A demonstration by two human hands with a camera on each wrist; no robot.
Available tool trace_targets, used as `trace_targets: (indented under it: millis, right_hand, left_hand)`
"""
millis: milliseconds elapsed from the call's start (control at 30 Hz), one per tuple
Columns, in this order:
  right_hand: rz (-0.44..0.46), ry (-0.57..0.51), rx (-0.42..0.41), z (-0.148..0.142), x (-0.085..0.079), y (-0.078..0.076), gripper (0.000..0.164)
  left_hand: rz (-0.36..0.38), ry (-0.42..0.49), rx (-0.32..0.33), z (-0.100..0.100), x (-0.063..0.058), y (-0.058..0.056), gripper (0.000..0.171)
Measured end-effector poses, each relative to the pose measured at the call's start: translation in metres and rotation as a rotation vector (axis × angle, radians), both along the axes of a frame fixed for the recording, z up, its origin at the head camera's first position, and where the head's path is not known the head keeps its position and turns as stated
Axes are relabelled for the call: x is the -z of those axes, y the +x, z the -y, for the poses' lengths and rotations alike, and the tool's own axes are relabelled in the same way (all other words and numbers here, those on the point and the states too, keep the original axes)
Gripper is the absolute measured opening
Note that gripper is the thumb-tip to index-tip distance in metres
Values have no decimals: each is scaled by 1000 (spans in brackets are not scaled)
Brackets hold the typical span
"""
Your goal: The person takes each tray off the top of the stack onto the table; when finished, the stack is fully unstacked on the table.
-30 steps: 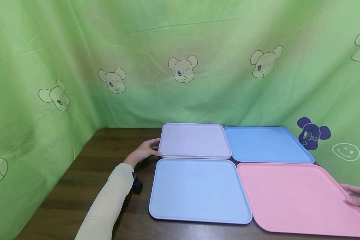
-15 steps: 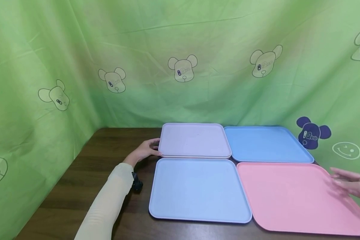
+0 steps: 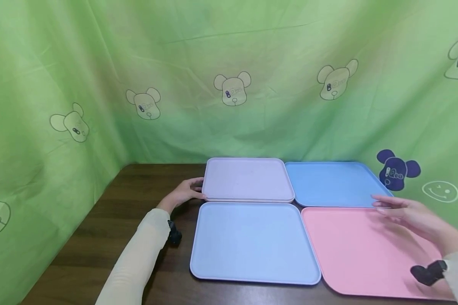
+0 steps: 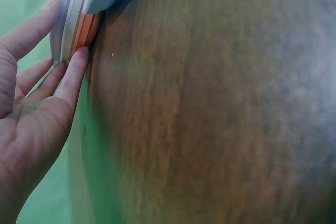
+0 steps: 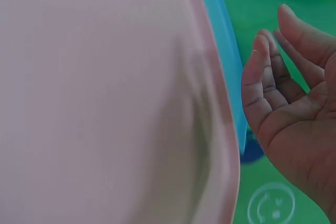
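My left hand (image 3: 183,191) touches the left edge of a stack of rectangular trays, its fingers slightly bent and spread. On top of that stack lies a pale purple tray (image 3: 248,180); cream and orange tray edges (image 4: 83,31) show beneath it in the left wrist view, with fingertips against them. My right hand (image 3: 412,216) is over the far part of a pink tray (image 3: 362,250), fingers loosely extended and holding nothing. Its fingertips overlap the near right corner of a blue tray (image 3: 336,182). In the right wrist view the hand (image 5: 294,87) appears beside both tray edges.
A light blue tray (image 3: 255,241) lies in front of the purple stack, left of the pink tray. All rest on a dark wooden table (image 3: 110,228). A green curtain (image 3: 175,55) with bear-head prints hangs behind and along the sides.
My right hand has let go of the pink tray's right edge and moved left and away from me, over that tray. The left hand and the trays look the same.
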State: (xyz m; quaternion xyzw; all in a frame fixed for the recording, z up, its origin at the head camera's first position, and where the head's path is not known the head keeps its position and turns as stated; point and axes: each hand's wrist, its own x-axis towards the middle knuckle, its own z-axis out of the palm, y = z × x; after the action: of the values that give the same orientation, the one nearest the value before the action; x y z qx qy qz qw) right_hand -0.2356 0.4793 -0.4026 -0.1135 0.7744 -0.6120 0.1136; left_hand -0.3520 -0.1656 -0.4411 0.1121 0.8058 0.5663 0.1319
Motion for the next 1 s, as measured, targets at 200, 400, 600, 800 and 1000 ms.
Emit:
trace_targets:
  millis: [200, 400, 600, 800, 1000]
  right_hand:
    - [-15, 53, 28, 34, -2, -17, 43]
    - [-5, 107, 31, 70, -6, -34, 52]
    - [-21, 206, 33, 103, -7, -50, 67]
    - [-49, 246, 30, 130, -8, -65, 70]
    - [-84, 181, 43, 150, -3, -78, 66]
  left_hand:
    - [9, 10, -12, -1, 0, 0, 74]
    - [18, 9, -23, -1, -1, 1, 74]
    - [16, -4, -36, -1, -2, 1, 72]
    - [26, 16, -56, -4, -2, 1, 67]
    - [20, 19, -112, -8, -2, -1, 62]
